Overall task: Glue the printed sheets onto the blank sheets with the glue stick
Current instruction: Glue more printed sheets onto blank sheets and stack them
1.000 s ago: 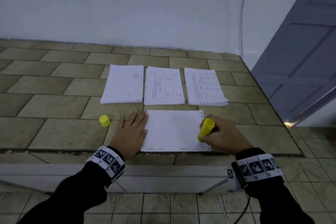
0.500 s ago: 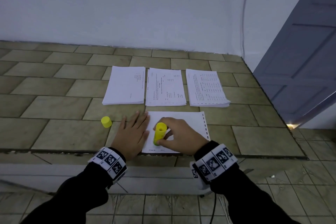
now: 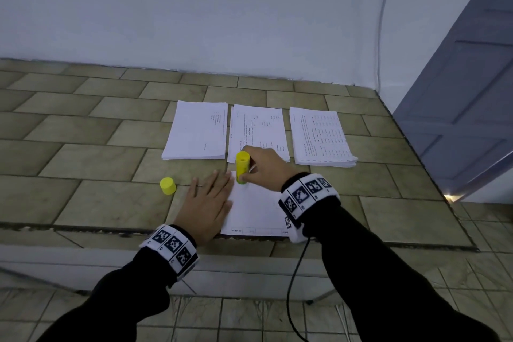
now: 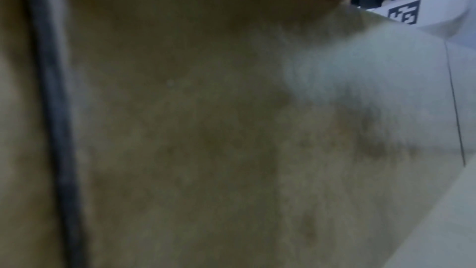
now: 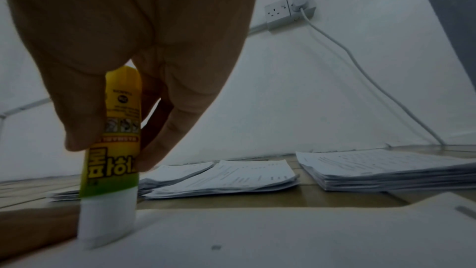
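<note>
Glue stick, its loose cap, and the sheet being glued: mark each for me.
glue stick [image 5: 113, 150], right wrist view, on its label.
cap [image 3: 168, 185], head view, on its side.
sheet [image 3: 255, 208], head view, bare middle.

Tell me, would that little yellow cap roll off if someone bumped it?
Probably not at once: the yellow cap stands on its flat end on the tiled table. It looks small and light, so a nudge could slide or tip it; on its side it would likely roll.

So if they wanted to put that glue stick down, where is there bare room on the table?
Bare tiles lie left of the yellow cap and right of the near white sheet, in front of the right-hand paper stack. Between the left hand, right hand and middle stack it is crowded.
</note>
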Demonstrator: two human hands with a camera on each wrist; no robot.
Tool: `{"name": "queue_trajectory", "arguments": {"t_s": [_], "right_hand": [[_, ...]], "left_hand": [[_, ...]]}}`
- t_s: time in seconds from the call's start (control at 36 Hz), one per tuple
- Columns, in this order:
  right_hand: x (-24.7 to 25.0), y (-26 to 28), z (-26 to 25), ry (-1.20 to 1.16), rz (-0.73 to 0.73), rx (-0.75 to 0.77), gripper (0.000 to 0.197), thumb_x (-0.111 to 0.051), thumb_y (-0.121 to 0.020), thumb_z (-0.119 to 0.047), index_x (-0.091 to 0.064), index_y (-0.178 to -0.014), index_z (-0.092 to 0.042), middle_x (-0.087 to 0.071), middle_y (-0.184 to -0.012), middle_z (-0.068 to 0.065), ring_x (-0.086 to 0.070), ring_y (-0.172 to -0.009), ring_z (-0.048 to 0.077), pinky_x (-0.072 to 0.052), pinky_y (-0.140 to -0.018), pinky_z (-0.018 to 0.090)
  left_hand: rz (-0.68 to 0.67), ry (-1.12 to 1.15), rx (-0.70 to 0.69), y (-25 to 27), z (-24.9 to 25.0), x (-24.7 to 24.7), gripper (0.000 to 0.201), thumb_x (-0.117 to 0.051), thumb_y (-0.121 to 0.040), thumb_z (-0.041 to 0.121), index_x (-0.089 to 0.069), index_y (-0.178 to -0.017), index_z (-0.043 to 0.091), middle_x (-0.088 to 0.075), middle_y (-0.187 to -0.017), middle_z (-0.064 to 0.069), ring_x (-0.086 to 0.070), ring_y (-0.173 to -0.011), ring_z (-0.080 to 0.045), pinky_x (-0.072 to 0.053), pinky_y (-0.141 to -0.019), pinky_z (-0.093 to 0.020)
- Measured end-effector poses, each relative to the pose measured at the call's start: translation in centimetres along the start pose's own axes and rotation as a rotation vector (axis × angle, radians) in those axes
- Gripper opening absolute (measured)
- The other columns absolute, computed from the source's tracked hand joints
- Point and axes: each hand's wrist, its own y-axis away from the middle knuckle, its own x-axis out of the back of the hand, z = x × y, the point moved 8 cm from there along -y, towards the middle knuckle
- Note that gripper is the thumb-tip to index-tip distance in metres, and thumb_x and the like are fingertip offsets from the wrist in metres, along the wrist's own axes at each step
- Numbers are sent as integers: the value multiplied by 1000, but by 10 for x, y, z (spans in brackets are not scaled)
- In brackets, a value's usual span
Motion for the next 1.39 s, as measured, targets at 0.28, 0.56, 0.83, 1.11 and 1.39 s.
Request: {"name": "queue_trajectory", "arguments": {"t_s": [0.28,0.56,0.83,1.11,1.39], "right_hand": [[16,32,24,-153,113,-42,17,-75,-77,-12,-59,-82,-8,-70,-86,5,-65,-82,17,-54,-77,36],[5,93,24,-158,7,55,15,-76,-76,-15,-64,-85,-15,-67,-92,1,-64,-81,16,-56,-75,36],[18,83,29,-115,28,79,14,-75,-77,-9,-65,-85,-15,-67,-99,-2,-62,-88,11,-57,-70,26],[45,31,56,-2,119,-95,25,-74,-77,-11,-60,-97,-4,-68,-93,10,-64,-89,26,-54,-80,39],[55,69,71,-122,141,-108,18,-78,-75,-11,-61,-78,-16,-70,-84,-2,-66,-82,12,-55,-75,30]], "left_hand": [[-5,56,9,2,3,5,80,3,-87,59,-8,-157,21,3,-161,12,4,-151,-14,9,-118,-47],[-62,17,48,2,5,6,120,11,-63,94,-6,-157,21,4,-163,9,6,-151,-16,4,-120,-51],[-52,4,40,0,5,3,121,11,-63,94,-5,-157,20,4,-164,8,8,-150,-15,5,-120,-52],[-44,16,41,-1,3,5,123,11,-62,95,-7,-157,19,2,-164,7,8,-151,-16,5,-120,-52],[-24,12,32,1,3,3,121,7,-66,95,-13,-157,18,-3,-164,6,4,-151,-16,2,-120,-53]]}}
